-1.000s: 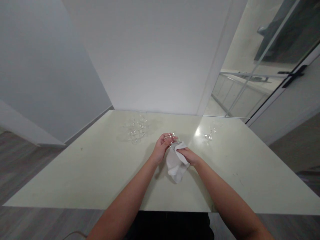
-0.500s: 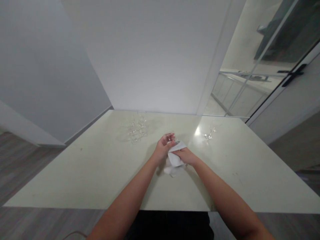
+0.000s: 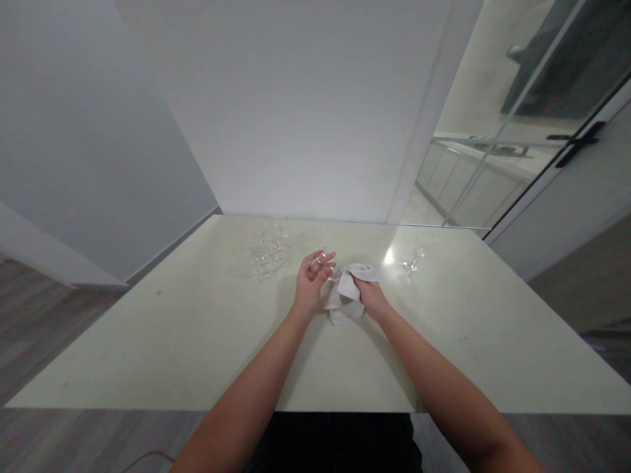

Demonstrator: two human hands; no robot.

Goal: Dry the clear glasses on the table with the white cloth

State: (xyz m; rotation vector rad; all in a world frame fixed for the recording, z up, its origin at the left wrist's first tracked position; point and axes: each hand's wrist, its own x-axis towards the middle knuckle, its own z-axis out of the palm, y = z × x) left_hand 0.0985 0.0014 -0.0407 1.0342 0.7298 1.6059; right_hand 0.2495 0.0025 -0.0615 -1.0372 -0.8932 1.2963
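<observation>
Over the middle of the pale table [image 3: 207,335], my left hand [image 3: 311,279] is closed around a clear stemmed glass [image 3: 320,259], whose outline is faint between the fingers. My right hand [image 3: 371,295] grips a white cloth [image 3: 345,299]. The cloth hangs in loose folds beside my left hand, and its upper part lies against the near end of the glass. Exactly which part of the glass the cloth covers is hard to make out.
Several clear stemmed glasses [image 3: 269,253] are grouped at the back left of the table. A single stemmed glass [image 3: 413,261] stands at the back right, near a bright reflection. A white wall [image 3: 305,131] borders the table's far edge; a glazed door [image 3: 493,151] is at right.
My left hand has shifted slightly left and up with the glass. The cloth in my right hand has risen and bunched up, its folds now lying differently.
</observation>
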